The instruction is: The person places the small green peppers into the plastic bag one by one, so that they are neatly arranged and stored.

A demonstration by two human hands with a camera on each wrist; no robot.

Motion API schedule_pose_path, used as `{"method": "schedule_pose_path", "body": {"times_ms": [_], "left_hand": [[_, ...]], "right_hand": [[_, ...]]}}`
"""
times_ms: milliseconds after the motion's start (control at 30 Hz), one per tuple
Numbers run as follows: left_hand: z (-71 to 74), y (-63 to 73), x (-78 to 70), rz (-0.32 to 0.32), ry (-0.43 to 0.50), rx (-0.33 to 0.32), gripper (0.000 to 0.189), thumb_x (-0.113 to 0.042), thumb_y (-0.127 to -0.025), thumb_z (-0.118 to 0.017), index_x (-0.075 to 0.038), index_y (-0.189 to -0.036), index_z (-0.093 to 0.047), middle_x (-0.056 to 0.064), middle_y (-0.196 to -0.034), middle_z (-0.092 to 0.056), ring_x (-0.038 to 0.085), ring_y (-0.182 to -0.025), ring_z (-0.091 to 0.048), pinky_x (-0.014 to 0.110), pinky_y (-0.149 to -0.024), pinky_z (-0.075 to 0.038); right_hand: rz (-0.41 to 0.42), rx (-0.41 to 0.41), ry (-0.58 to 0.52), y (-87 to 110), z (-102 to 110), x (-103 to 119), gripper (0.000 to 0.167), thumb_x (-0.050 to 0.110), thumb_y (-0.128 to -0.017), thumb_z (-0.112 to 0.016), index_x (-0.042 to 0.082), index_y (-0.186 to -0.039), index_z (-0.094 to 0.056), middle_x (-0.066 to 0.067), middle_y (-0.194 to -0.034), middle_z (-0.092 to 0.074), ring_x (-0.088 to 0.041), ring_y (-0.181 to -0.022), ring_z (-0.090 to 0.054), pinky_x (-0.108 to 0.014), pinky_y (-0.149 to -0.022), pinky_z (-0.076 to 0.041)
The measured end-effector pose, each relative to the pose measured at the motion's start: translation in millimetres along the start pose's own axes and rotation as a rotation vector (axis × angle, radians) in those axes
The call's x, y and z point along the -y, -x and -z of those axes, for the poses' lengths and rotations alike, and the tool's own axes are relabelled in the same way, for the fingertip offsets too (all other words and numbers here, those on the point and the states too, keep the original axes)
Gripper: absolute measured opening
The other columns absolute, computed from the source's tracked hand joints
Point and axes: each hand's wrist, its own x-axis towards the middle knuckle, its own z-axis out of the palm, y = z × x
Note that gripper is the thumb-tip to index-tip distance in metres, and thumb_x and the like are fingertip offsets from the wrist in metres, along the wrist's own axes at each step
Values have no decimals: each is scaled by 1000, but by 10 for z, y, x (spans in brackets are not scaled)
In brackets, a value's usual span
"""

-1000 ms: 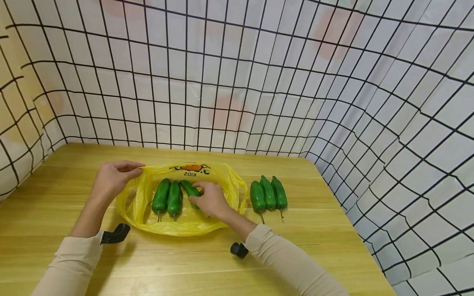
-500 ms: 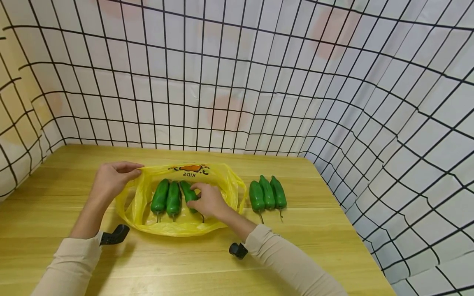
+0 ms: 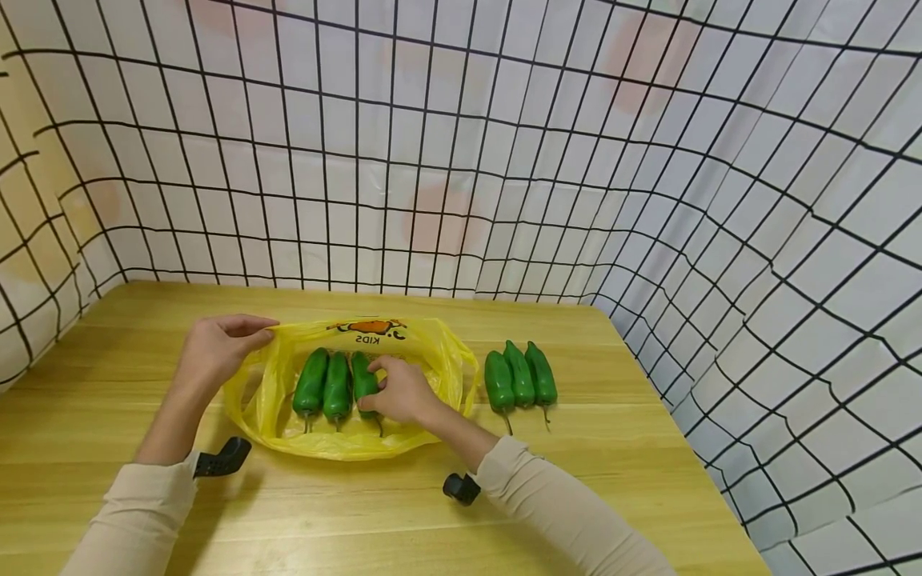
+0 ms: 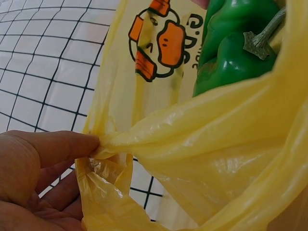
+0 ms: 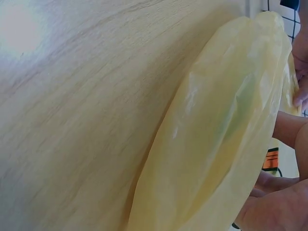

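A yellow plastic bag lies spread with its mouth facing up. My left hand pinches its back left rim between thumb and fingers, and the left wrist view shows the gathered film at the fingertips. Inside, two green peppers lie side by side, stems toward me. Just right of them is a third green pepper, held by my right hand with thumb and fingers at its right side. From the right wrist, the bag's wall hides most of that pepper.
Three more green peppers lie in a row on the wooden table, right of the bag. Black wrist-camera mounts stick out from both forearms. A white grid-patterned sheet encloses the back and sides.
The pepper under my right hand has swung from slanted to nearly parallel with the other two and shifted left beside them. My left hand keeps its hold on the bag's rim.
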Motion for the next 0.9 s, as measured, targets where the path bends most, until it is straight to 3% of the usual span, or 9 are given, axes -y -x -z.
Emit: {"method": "schedule_pose_path", "body": {"times_ms": [900], "left_hand": [[20,17,-15,20,4,7,37,-31,-103,-61,-6,-128,-70,24,-130,-66,38,-117,-60,35,-81,-47]], "right_hand": [[-10,1,-18,9,-35,21,58,26,-87,-82,11,-138,-59,-8,-113,-70,-17,-97,-67,-27,-67,-53]]}}
